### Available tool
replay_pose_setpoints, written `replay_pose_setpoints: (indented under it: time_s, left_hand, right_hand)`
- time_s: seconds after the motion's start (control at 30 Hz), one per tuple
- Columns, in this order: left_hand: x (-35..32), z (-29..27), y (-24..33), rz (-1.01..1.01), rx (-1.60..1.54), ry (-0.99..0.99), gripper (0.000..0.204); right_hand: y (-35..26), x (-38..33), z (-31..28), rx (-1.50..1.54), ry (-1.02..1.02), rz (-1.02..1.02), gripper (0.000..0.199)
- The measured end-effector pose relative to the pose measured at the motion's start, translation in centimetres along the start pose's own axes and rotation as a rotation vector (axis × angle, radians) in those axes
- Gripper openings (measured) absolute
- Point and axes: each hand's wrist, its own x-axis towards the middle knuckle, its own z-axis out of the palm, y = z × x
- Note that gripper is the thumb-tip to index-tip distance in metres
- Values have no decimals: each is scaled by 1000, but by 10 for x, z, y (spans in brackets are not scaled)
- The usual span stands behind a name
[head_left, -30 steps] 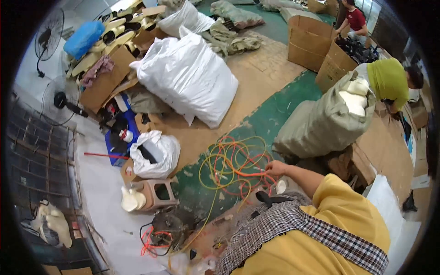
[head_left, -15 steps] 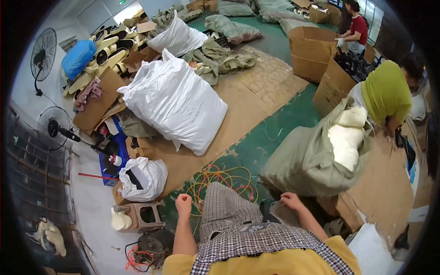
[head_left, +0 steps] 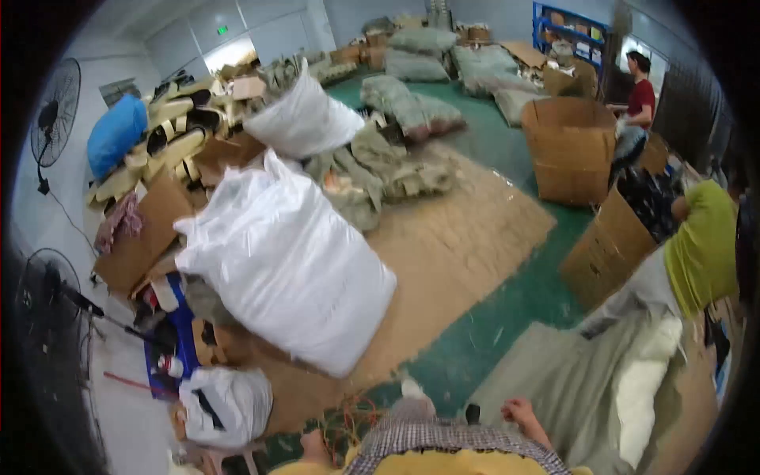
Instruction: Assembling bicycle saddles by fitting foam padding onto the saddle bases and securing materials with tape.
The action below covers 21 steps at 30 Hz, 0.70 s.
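My left hand point(head_left: 314, 446) hangs low at the bottom edge beside my checked apron point(head_left: 427, 437); it is small and smeared, so its fingers cannot be made out. Tangled red and yellow cords point(head_left: 352, 418) lie on the floor just beyond it. My right hand point(head_left: 518, 412) is loosely curled at my other side, with nothing seen in it. Closest to that hand stands a big grey-green woven sack point(head_left: 546, 372), with pale cream material point(head_left: 637, 396) showing at its opening. Whether the hand touches the sack I cannot tell.
Ahead to the left, a bulging white sack point(head_left: 297, 269) rests on flat cardboard point(head_left: 459, 237). Cardboard boxes point(head_left: 570, 150) stand at the right, near a person in a lime-green top point(head_left: 701, 245) and another in red point(head_left: 641, 99). A fan point(head_left: 49, 293) stands far left.
My view has tipped up and moved ahead, so the white sack looks larger and my hands sit lower. The person in lime green has shifted rightward in the picture.
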Motion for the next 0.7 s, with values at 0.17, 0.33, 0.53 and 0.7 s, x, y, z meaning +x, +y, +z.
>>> replay_pose_setpoints:
  time_s: [0.17,0.33,0.53,0.7]
  left_hand:
    - [-9,131,186,370,-225,-179,12]
    - [-21,225,345,782,17,-323,16]
    - [21,283,427,420,41,-340,23]
    - [48,282,439,20,-60,-63,19]
  right_hand:
    - [-59,132,5,-231,19,146,7]
    - [-229,210,59,-94,50,-153,5]
    - [-328,358,67,-196,-5,-148,6]
    - [-451,519,105,-306,-110,-193,13]
